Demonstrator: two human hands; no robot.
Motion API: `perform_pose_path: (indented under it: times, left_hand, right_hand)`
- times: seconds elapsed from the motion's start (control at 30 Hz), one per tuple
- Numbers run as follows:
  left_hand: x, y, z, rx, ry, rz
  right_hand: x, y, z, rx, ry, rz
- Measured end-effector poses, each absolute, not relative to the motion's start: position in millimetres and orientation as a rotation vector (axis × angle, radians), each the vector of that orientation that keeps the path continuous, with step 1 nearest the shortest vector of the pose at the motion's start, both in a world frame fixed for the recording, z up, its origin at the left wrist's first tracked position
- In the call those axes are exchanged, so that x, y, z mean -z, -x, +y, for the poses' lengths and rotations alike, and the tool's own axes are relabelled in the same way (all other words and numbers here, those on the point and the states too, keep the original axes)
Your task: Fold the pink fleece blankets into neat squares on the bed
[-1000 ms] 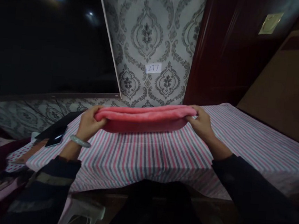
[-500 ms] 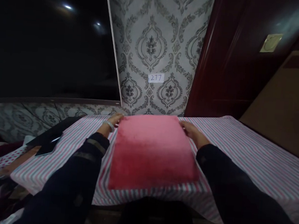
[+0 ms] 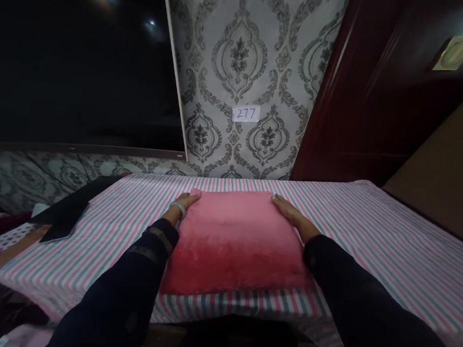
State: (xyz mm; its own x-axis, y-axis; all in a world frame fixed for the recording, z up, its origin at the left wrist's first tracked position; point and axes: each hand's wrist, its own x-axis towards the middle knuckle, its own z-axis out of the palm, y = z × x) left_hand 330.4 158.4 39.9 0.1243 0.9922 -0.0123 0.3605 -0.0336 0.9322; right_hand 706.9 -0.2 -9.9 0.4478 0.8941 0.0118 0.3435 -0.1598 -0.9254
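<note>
A pink and red plush square, paler at the back and darker at the front, lies flat on the striped cloth that covers the table. At its back left corner, my left hand, with a bracelet at the wrist, grips the edge, thumb on top. My right hand holds the back right corner, with its thumb along the top and its other fingers mostly hidden. The front edge of the square lies close to the table's front edge.
A large dark screen hangs at the left. A label reading 277 is on the patterned wall. Dark flat items lie at the table's left end, beside piled fabrics. A brown panel stands at the right.
Both hands have moved a little nearer with the back edge of the plush square, uncovering more striped cloth behind it. The left thumb now lies over the corner. The camera view has shifted slightly.
</note>
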Motion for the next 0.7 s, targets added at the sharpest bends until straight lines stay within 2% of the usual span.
perform_pose_path:
  times: [0.2,0.37,0.7]
  left_hand:
    - [-46,-333,155,-1.03,-1.469,1.228]
    - [-48,-328,143,-0.868,-1.27,1.135]
    - [-29,-272,49,-0.686,-1.068,0.989]
  right_hand:
    - [10,-703,16,-0.727,1.661,-1.152]
    - [-7,-696,3,-0.675,1.579,-1.078]
    - [-12,-662,-117,-1.106,1.388,-0.736]
